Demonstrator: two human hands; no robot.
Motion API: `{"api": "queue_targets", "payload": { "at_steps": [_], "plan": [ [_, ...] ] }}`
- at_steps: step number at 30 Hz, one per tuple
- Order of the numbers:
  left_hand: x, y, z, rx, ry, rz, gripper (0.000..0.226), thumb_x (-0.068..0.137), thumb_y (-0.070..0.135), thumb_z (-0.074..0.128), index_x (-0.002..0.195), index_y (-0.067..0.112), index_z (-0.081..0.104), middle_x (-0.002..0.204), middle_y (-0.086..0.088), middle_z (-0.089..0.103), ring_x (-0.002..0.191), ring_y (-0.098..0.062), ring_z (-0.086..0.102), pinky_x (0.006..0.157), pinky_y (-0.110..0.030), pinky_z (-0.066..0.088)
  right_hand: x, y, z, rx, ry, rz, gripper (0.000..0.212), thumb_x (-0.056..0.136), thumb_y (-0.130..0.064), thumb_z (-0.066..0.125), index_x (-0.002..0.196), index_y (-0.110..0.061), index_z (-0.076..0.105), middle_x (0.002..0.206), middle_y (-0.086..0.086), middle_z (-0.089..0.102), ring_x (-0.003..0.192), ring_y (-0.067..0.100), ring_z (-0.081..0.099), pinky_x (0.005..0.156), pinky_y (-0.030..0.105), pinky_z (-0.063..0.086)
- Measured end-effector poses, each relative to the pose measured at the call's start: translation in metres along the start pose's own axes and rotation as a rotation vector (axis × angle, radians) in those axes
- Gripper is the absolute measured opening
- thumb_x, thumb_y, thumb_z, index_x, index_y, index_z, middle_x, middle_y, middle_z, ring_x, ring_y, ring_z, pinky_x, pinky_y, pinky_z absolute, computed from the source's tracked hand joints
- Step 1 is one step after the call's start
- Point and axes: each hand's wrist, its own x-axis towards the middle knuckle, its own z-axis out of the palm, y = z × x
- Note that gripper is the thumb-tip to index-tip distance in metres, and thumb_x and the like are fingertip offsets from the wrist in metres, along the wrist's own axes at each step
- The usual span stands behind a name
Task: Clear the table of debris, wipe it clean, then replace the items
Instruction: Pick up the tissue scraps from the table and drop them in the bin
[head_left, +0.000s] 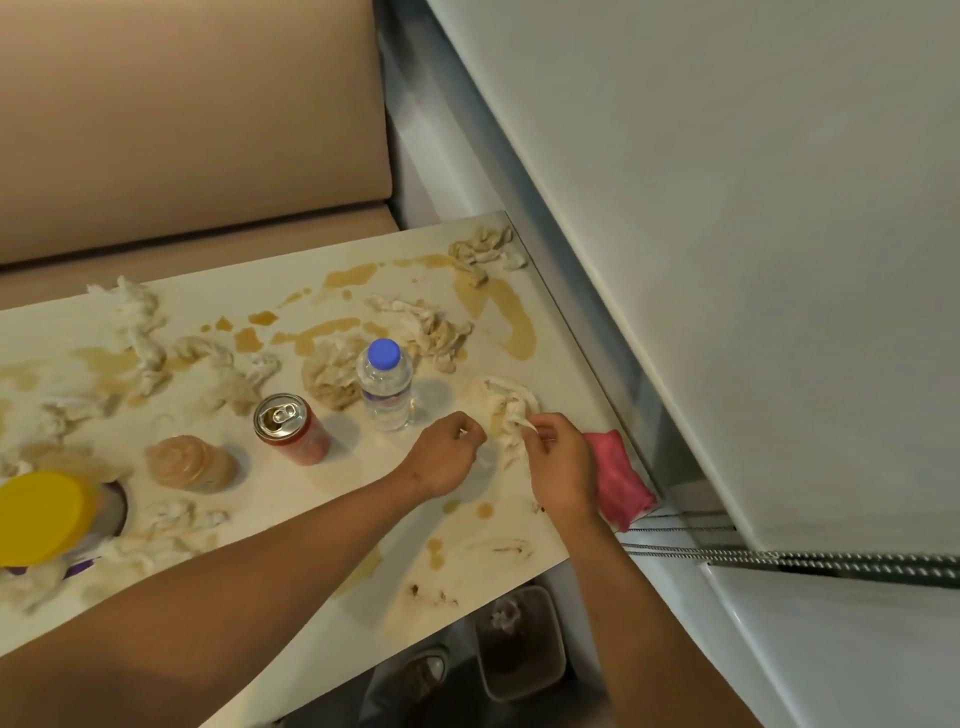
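White soggy tissue (506, 410) on the worktop (524, 564), pinched at its near edge by right hand (561, 465), left hand (444, 457) curled beside it, grip unclear; debris-clearing step, judged early; next move: lift wad to bin (519, 644) below hands.

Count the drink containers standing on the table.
3: water bottle by the left hand, soda can left of it, lidded cup further left. None look hidden.
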Motion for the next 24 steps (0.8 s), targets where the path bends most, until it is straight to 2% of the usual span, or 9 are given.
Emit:
{"api": "queue_targets", "payload": {
  "at_steps": [4,7,9,12,15,17,19,21,24],
  "plan": [
    [0.000,0.014,0.006,-0.077,-0.019,-0.034,0.045,0.103,0.052,0.044,0.109,0.013,0.064,0.088,-0.004,0.069,0.063,-0.017,0.060,0.063,-0.029,0.045,-0.016,-0.006,-0.003,0.161,0.001,0.001,0.011,0.096,-0.015,0.070,0.102,-0.024,0.067,0.089,-0.012,0.069,0.082,-0.008,0.064,0.071,0.012,0.050],
    [0.002,0.021,0.010,-0.170,-0.050,-0.082,0.046,0.103,0.055,0.044,0.111,0.015,0.064,0.095,-0.005,0.073,0.066,-0.017,0.061,0.063,-0.030,0.046,-0.028,-0.007,0.004,0.218,-0.053,-0.009,0.026,0.093,-0.008,0.071,0.110,-0.027,0.066,0.096,-0.011,0.069,0.085,-0.003,0.064,0.076,0.016,0.052],
    [0.002,0.022,0.012,-0.162,-0.060,-0.066,0.039,0.103,0.047,0.049,0.109,0.011,0.066,0.098,-0.008,0.074,0.067,-0.017,0.062,0.062,-0.029,0.046,-0.035,-0.009,0.010,0.272,-0.074,0.010,0.038,0.093,-0.007,0.071,0.122,-0.029,0.061,0.101,-0.011,0.068,0.091,-0.003,0.063,0.081,0.016,0.053],
    [0.003,0.016,0.013,-0.160,-0.010,-0.037,0.021,0.100,0.022,0.055,0.107,0.009,0.069,0.097,-0.008,0.072,0.071,-0.014,0.064,0.062,-0.021,0.048,-0.044,-0.014,0.014,0.337,-0.124,0.024,0.048,0.095,-0.008,0.068,0.133,-0.034,0.052,0.105,-0.012,0.070,0.098,-0.004,0.065,0.086,0.013,0.052],
    [0.006,0.006,0.007,-0.115,0.084,-0.034,0.021,0.099,0.012,0.054,0.109,0.013,0.072,0.088,-0.003,0.072,0.070,-0.008,0.065,0.066,-0.019,0.049,-0.044,-0.012,0.013,0.359,-0.115,0.025,0.038,0.097,-0.007,0.063,0.125,-0.032,0.059,0.109,-0.013,0.071,0.099,0.001,0.066,0.085,0.015,0.052],
    [0.005,0.001,0.002,-0.057,0.119,-0.025,0.026,0.101,0.009,0.047,0.108,0.013,0.072,0.077,0.002,0.070,0.058,-0.001,0.060,0.057,-0.013,0.045,-0.036,-0.008,0.010,0.305,-0.068,0.029,0.029,0.099,-0.009,0.060,0.118,-0.030,0.065,0.111,-0.012,0.069,0.099,0.004,0.066,0.084,0.020,0.055],
    [0.002,-0.003,-0.003,0.006,0.137,-0.005,0.030,0.105,0.008,0.042,0.106,0.013,0.071,0.080,0.001,0.069,0.059,-0.002,0.060,0.053,-0.011,0.043,-0.021,-0.002,0.009,0.190,-0.035,0.005,0.024,0.100,-0.013,0.061,0.117,-0.028,0.065,0.116,-0.010,0.064,0.098,0.004,0.065,0.088,0.031,0.058],
    [0.000,-0.007,-0.007,0.047,0.134,0.021,0.032,0.107,0.012,0.038,0.104,0.013,0.070,0.086,-0.003,0.069,0.070,-0.011,0.063,0.062,-0.020,0.051,-0.005,0.001,0.014,0.075,-0.073,-0.028,0.026,0.098,-0.023,0.066,0.124,-0.023,0.064,0.124,-0.006,0.055,0.101,0.010,0.064,0.092,0.037,0.057],
    [-0.003,-0.012,-0.012,0.059,0.128,0.040,0.032,0.109,0.018,0.037,0.100,0.015,0.067,0.088,-0.002,0.066,0.079,-0.021,0.065,0.074,-0.045,0.059,0.014,0.000,0.028,-0.110,-0.210,-0.027,0.050,0.090,-0.037,0.075,0.135,-0.022,0.060,0.134,-0.001,0.049,0.111,0.018,0.060,0.096,0.036,0.052]
  ]
}}
